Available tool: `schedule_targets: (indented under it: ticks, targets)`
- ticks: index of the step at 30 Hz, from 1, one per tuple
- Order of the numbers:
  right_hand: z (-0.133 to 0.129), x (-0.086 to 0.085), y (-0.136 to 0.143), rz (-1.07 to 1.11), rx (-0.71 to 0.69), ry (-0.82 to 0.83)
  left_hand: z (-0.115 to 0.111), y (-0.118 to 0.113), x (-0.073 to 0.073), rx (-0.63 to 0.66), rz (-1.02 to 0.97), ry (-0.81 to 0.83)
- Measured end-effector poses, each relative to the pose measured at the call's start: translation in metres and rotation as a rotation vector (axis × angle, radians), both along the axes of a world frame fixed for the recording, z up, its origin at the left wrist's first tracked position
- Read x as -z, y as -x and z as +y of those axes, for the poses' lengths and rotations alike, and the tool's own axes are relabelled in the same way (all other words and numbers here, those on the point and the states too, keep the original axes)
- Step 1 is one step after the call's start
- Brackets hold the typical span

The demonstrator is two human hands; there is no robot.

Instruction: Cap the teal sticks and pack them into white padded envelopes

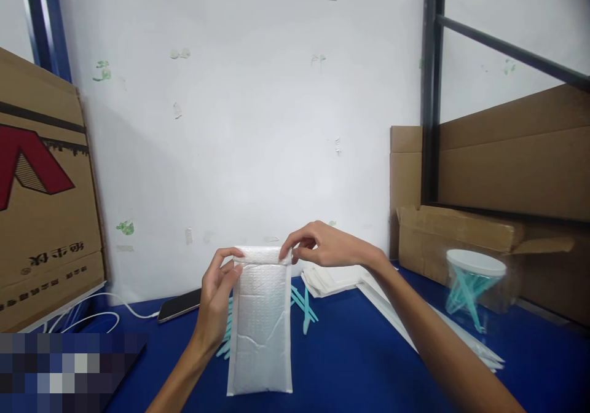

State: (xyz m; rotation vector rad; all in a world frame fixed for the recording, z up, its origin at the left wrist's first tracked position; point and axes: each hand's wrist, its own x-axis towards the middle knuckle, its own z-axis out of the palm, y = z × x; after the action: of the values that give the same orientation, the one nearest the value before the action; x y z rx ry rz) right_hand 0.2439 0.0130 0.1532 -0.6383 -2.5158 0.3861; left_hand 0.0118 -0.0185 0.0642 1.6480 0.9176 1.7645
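A white bubble mailer hangs upright above the blue table, its top edge held between both hands. My left hand pinches the upper left corner between thumb and fingers. At the upper right corner, my right hand has its fingertips closed on the same edge. Behind the mailer lie several turquoise plastic sticks, partly hidden by it. Whether anything is inside the mailer cannot be seen.
More white mailers lie behind my right arm. At right stands a clear tub with a white lid holding turquoise sticks. A phone with a white cable lies left. Cardboard boxes flank the blue table.
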Motion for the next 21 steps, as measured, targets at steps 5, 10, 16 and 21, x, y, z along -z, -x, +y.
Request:
schedule_targets:
  ticks: [5, 10, 16, 21]
  targets:
    - [-0.002, 0.003, 0.002, 0.010, 0.072, -0.065, 0.001, -0.002, 0.001, -0.032, 0.017, 0.038]
    - [-0.007, 0.007, 0.015, 0.032, 0.161, -0.221, 0.000, -0.001, -0.001, -0.036, -0.010, -0.004]
    - [-0.020, 0.004, 0.021, 0.034, 0.035, -0.145, 0.001, 0.004, 0.001, 0.077, -0.028, -0.030]
    - [-0.026, -0.004, 0.017, 0.067, -0.226, 0.182, 0.001, 0.002, 0.004, 0.123, 0.027, 0.005]
